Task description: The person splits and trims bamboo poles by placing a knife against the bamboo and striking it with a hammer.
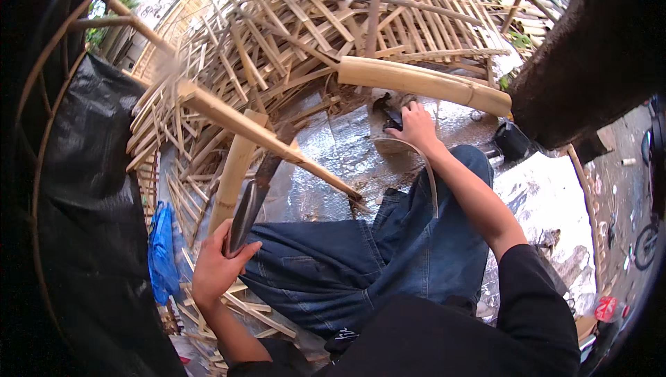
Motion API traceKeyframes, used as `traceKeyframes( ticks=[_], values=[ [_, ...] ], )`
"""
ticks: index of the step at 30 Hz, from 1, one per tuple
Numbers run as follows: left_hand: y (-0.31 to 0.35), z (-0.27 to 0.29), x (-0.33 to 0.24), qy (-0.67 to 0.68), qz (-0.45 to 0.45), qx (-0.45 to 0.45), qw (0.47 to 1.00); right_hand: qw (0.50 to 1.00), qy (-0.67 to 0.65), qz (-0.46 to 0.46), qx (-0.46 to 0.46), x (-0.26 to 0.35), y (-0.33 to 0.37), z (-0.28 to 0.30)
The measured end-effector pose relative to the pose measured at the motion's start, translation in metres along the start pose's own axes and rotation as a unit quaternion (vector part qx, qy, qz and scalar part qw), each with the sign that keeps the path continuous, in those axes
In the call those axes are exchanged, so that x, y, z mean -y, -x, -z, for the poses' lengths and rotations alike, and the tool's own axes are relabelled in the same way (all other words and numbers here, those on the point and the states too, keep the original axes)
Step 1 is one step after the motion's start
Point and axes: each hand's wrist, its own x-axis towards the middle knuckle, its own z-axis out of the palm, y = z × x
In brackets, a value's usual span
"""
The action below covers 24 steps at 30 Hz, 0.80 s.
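My left hand (223, 260) is closed around the lower end of a long dark tool that looks like a machete (255, 200). It points up and away, beside my bent left leg, and its far end passes near a bamboo pole. My right hand (416, 127) reaches forward past my right knee, fingers bent over a small dark object (393, 119) near the floor. What that object is, I cannot make out. A thin curved strip (429, 162) arcs from below that hand down past my knee. Beyond it lies a thick piece of bamboo (423, 84).
A big heap of bamboo slats (298, 23) fills the far side. A bamboo pole (257, 131) slants across at left, near an upright bamboo piece (234, 169). Black sheeting (87, 190) and a blue plastic bag (162, 252) are at left. A tree trunk (579, 58) stands at right.
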Motion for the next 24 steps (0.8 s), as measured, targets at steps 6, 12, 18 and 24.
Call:
traceKeyframes(
  ticks=[6, 12, 18, 24],
  values=[
    [-0.002, 0.001, 0.005, -0.038, -0.043, 0.007, 0.998, 0.995, -0.088, -0.033, -0.019, -0.008, -0.007, -0.011],
    [0.006, 0.003, 0.026, -0.021, -0.046, -0.006, 0.999, 0.953, -0.278, -0.116, -0.003, 0.004, 0.016, -0.007],
    [0.0, 0.0, 0.022, -0.026, -0.045, -0.002, 0.999, 0.691, -0.66, -0.26, 0.142, 0.014, 0.07, 0.027],
    [-0.002, -0.001, 0.015, -0.066, -0.084, 0.008, 0.994, 0.681, -0.71, -0.158, 0.085, 0.03, 0.085, 0.051]
  ],
)
